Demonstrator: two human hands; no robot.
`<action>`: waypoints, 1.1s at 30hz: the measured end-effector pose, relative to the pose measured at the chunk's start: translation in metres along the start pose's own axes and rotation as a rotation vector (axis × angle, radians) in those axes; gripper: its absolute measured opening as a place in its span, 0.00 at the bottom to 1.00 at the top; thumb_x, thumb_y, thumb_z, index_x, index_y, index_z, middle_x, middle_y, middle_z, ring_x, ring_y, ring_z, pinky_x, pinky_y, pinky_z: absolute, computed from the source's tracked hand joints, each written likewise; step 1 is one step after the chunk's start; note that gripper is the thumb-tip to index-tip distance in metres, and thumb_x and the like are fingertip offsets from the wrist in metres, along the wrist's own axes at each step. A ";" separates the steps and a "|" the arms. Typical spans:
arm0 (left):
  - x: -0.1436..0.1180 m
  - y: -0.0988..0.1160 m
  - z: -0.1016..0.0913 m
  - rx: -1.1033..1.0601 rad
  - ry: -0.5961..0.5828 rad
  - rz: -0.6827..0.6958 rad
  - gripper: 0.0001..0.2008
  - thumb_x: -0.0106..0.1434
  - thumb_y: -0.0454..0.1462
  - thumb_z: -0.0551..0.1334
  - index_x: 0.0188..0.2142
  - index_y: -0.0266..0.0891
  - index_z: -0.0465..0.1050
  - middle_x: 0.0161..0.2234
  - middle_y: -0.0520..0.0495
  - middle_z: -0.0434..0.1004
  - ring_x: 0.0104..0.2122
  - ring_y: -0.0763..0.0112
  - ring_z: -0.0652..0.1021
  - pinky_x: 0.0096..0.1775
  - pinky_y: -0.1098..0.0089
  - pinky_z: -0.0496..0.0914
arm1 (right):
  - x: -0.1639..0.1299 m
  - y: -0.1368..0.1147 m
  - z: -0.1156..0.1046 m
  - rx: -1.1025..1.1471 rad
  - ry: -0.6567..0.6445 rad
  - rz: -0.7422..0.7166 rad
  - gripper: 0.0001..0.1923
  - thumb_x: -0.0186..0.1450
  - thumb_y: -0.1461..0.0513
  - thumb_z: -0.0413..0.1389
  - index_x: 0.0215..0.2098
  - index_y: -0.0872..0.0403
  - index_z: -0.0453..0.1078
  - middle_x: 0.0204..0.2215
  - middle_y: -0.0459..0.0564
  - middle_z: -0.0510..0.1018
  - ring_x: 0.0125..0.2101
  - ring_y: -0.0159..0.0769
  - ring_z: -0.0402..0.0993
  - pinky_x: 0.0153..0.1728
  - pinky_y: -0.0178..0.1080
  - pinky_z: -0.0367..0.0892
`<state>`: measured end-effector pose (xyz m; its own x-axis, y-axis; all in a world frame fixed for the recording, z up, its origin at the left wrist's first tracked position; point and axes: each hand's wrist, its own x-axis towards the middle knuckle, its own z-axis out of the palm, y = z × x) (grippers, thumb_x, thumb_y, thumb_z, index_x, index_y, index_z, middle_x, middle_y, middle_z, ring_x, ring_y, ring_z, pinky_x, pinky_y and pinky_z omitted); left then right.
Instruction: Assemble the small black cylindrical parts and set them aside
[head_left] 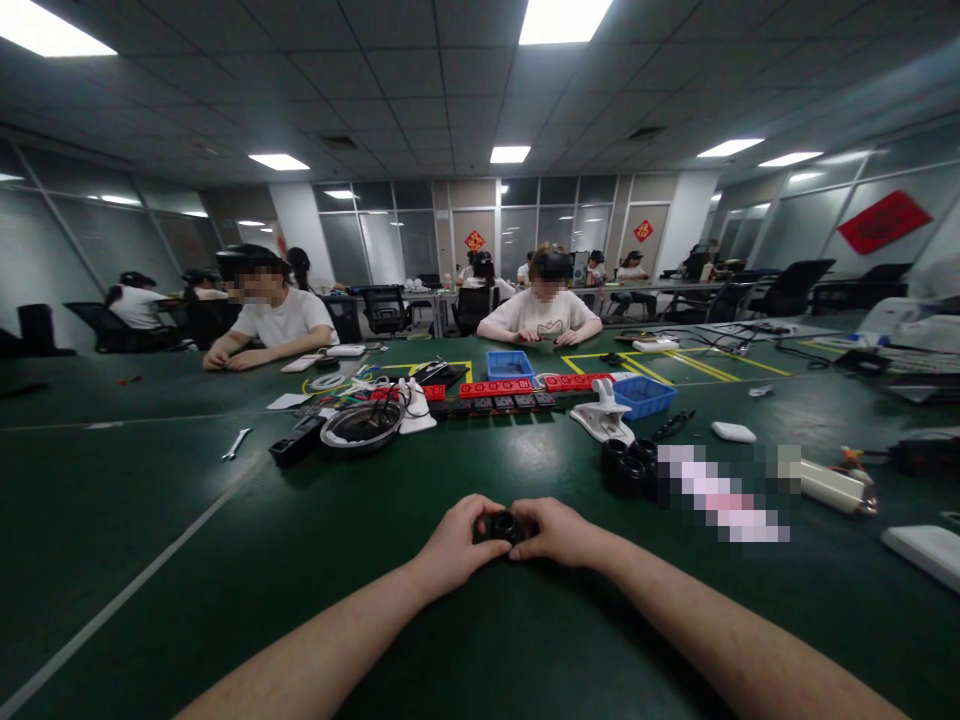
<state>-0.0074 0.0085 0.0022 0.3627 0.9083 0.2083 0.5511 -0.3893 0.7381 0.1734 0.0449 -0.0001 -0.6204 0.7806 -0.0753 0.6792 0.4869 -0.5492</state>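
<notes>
Head view, left to right: wrench (pixel 236 442) far left on the green table (pixel 150 520); left hand (pixel 454 545) and right hand (pixel 559 530) together pinch a small black ring (pixel 504 525) near centre; black rings (pixel 628 465) far right.

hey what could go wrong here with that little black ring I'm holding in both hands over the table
1. The black ring is pinched only by fingertips of the left hand and right hand; it might slip and roll across the green table.
2. More black rings sit close by on the right; a dropped one could get mixed in.
3. Fingers hide much of the ring, so misalignment could go unnoticed.
</notes>
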 end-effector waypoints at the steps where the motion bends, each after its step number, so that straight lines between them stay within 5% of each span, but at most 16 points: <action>1: 0.000 0.000 0.001 0.004 0.008 -0.013 0.13 0.47 0.36 0.62 0.34 0.38 0.66 0.28 0.52 0.62 0.28 0.73 0.65 0.28 0.75 0.59 | 0.000 -0.001 0.001 -0.021 0.018 0.015 0.17 0.48 0.53 0.58 0.29 0.54 0.63 0.23 0.41 0.68 0.23 0.27 0.62 0.20 0.28 0.50; 11: -0.001 0.004 0.008 0.080 0.121 -0.115 0.12 0.47 0.38 0.62 0.32 0.38 0.65 0.28 0.52 0.62 0.28 0.72 0.65 0.29 0.73 0.59 | 0.000 -0.020 0.018 -0.291 0.221 0.137 0.20 0.51 0.46 0.51 0.31 0.53 0.62 0.27 0.48 0.72 0.27 0.37 0.68 0.21 0.32 0.50; 18: 0.004 -0.006 0.001 0.011 0.003 -0.002 0.12 0.48 0.36 0.62 0.33 0.37 0.65 0.27 0.53 0.61 0.27 0.73 0.65 0.29 0.74 0.59 | -0.002 -0.014 -0.001 -0.117 0.070 0.051 0.30 0.44 0.47 0.57 0.41 0.51 0.60 0.27 0.45 0.70 0.28 0.35 0.67 0.22 0.31 0.53; 23: 0.004 -0.009 -0.001 -0.028 -0.029 0.035 0.13 0.49 0.37 0.61 0.35 0.37 0.66 0.28 0.53 0.62 0.27 0.74 0.64 0.29 0.75 0.59 | -0.006 -0.006 -0.013 0.100 -0.111 -0.107 0.20 0.54 0.56 0.54 0.43 0.53 0.61 0.27 0.43 0.69 0.26 0.29 0.65 0.24 0.29 0.56; 27: 0.003 -0.007 -0.001 -0.043 -0.040 0.020 0.14 0.48 0.36 0.61 0.37 0.37 0.66 0.28 0.52 0.62 0.27 0.74 0.65 0.28 0.75 0.59 | -0.003 -0.001 -0.009 0.088 -0.099 -0.057 0.12 0.53 0.57 0.54 0.34 0.56 0.65 0.25 0.43 0.69 0.25 0.28 0.64 0.23 0.29 0.55; 33: 0.002 -0.004 0.004 -0.016 0.018 -0.032 0.13 0.46 0.37 0.62 0.33 0.36 0.66 0.27 0.53 0.61 0.26 0.74 0.64 0.28 0.75 0.59 | -0.001 -0.005 -0.002 -0.014 0.003 0.013 0.17 0.49 0.53 0.58 0.32 0.54 0.64 0.25 0.42 0.69 0.24 0.28 0.63 0.21 0.29 0.51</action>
<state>-0.0055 0.0117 -0.0031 0.3311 0.9231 0.1957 0.5500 -0.3573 0.7549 0.1719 0.0424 0.0046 -0.6104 0.7881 -0.0795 0.6927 0.4824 -0.5361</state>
